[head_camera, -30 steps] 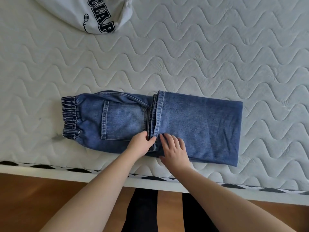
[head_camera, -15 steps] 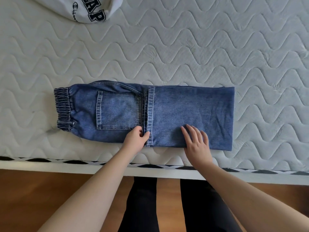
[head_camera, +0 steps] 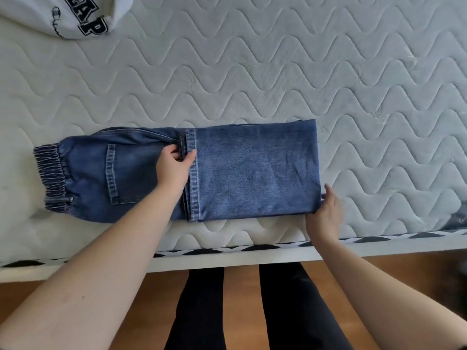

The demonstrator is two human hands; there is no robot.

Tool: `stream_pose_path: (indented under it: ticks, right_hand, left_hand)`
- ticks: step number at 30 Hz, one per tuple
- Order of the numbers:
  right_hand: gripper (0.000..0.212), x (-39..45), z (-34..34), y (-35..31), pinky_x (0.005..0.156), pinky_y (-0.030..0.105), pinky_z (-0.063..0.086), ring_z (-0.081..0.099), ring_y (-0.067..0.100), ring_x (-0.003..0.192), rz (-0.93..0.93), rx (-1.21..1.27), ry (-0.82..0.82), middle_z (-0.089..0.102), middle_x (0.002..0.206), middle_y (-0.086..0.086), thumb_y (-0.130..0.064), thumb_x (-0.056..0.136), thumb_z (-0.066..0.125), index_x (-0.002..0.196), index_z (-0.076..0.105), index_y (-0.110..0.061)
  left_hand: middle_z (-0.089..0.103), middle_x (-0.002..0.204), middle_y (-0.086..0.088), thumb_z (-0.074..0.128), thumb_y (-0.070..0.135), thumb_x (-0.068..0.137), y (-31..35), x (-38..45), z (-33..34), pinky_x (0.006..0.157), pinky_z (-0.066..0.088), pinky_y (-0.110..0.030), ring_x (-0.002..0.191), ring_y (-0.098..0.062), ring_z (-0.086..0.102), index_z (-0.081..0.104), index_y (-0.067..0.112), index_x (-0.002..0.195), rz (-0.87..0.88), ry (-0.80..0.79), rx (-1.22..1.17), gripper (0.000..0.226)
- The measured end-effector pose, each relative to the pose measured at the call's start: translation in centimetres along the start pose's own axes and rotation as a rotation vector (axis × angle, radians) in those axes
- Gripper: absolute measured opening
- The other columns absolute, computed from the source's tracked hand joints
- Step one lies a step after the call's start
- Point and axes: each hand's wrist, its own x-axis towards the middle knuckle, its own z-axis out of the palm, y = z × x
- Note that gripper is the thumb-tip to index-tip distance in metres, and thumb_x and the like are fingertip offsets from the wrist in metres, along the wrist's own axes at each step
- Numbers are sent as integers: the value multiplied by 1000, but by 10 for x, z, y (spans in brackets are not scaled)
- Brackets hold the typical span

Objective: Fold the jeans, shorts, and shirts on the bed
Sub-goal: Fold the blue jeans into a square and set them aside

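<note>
Blue jeans (head_camera: 252, 170) lie folded on the quilted mattress (head_camera: 278, 72), elastic waistband at the left and the leg hems doubled back over the middle. My left hand (head_camera: 174, 168) pinches the hem edge near the back pocket, thumb on top. At the jeans' near right corner, along the fold, my right hand (head_camera: 326, 213) has its fingers tucked under the denim and its thumb against the edge. A white shirt (head_camera: 63, 16) with dark block letters lies at the far left corner.
The mattress edge with a black-and-white trim (head_camera: 227, 251) runs across the front. Below it are a wooden floor (head_camera: 240, 299) and my dark-clad legs (head_camera: 199, 311).
My right hand slid right along the jeans from the middle to the fold's near corner. My left hand moved farther up the hem. The fold now lies flatter.
</note>
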Motion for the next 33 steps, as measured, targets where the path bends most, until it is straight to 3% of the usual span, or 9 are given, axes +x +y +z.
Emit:
stream_pose_path:
  ticks: [2,5,8,12,17,24,28,31,33]
  right_hand:
    - [60,3,-5,7,89,44,48,54,23,100,47,81,-58,57,115,5,1,81,55,136,47,-19]
    - [38,3,-9,17,66,35,46,58,18,86,108,124,-115,64,106,1,-1,82,57,113,58,-24]
    - [36,1,-12,15,65,33,47,61,17,86,146,220,-158,66,100,-4,-4,82,53,103,55,-33]
    - [44,-2,-22,19,75,22,48,61,5,96,62,455,-310,63,108,-9,-18,81,74,116,54,-34]
    - [52,11,-37,32,91,28,49,63,10,106,102,675,-546,66,119,-5,-35,85,75,131,53,-32]
    - [24,37,-31,17,52,18,35,53,2,65,98,247,-475,55,73,-11,-57,89,58,102,57,-36]
    - [28,41,-28,9,49,22,29,51,6,63,33,88,-444,55,71,-9,-49,93,58,78,46,-28]
    - [30,44,-30,7,49,25,38,60,18,60,39,188,-467,59,71,-1,-43,93,61,80,46,-20]
    - [28,43,-33,9,45,17,40,61,9,50,38,259,-479,61,72,-2,-41,92,63,80,46,-23]
  left_hand:
    - [64,100,5,76,37,82,2,7,0,78,46,-26,89,-13,62,61,12,119,5,26,33,47]
    - [61,98,4,78,31,81,4,9,0,72,42,-22,86,-14,59,60,14,112,42,67,94,39]
    - [55,95,0,78,23,78,11,3,2,71,42,-24,83,-16,54,53,16,103,147,148,150,36]
    - [53,91,-9,75,19,79,27,-8,11,78,38,-33,87,-25,50,53,7,94,415,248,296,29]
    - [57,94,-6,70,20,84,59,-29,59,81,42,-38,90,-24,53,59,10,96,671,17,392,20]
    - [56,126,-2,62,31,90,113,-42,133,98,37,-38,117,-23,51,55,16,127,938,-280,636,41]
    - [47,137,-4,54,43,93,148,-37,173,106,33,-39,128,-24,43,43,17,140,890,-337,749,54]
    - [45,138,-10,53,61,89,182,-24,202,105,33,-42,129,-29,41,44,15,135,713,-450,1016,66]
    - [42,140,-13,59,66,83,200,-14,212,104,34,-43,131,-32,39,47,14,134,601,-546,1148,74]
